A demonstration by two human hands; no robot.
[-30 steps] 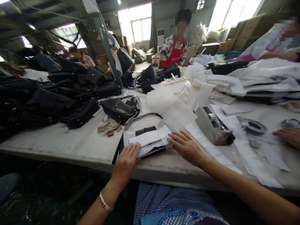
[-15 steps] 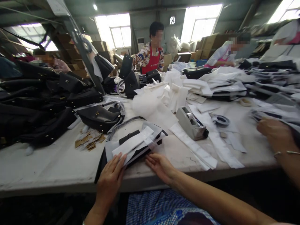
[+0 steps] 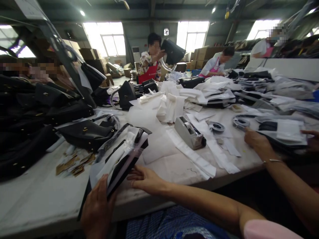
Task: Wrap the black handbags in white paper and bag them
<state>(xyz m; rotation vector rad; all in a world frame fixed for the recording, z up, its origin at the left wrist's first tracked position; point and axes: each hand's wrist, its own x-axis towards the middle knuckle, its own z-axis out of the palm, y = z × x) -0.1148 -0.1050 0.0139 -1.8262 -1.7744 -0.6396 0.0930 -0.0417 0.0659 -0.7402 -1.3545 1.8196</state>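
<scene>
A black handbag (image 3: 143,147) with white paper and clear film over it stands tilted on its edge at the table's front. My left hand (image 3: 97,205) is closed around the bag's near end, its thumb side partly hidden. Just right of the bag, my right hand (image 3: 148,181) has its fingers apart, close to the bag's lower edge and holding nothing. Behind it lies another black handbag (image 3: 84,132) with a wrapped handle. Small brown tags (image 3: 76,166) are heaped to the left on the white table cover (image 3: 32,196).
A grey tape dispenser (image 3: 189,132) stands among white paper strips (image 3: 193,156). A tape roll (image 3: 216,127) lies nearby. At right, a co-worker's hand (image 3: 258,141) holds another wrapped bag (image 3: 281,131). Black bags (image 3: 47,103) pile up at left, behind a slanted metal post (image 3: 64,59).
The handbag has been tipped up from lying flatter, its far end raised. My right hand's fingers have spread. The view has turned right, and the co-worker's wrapped bag now shows more fully.
</scene>
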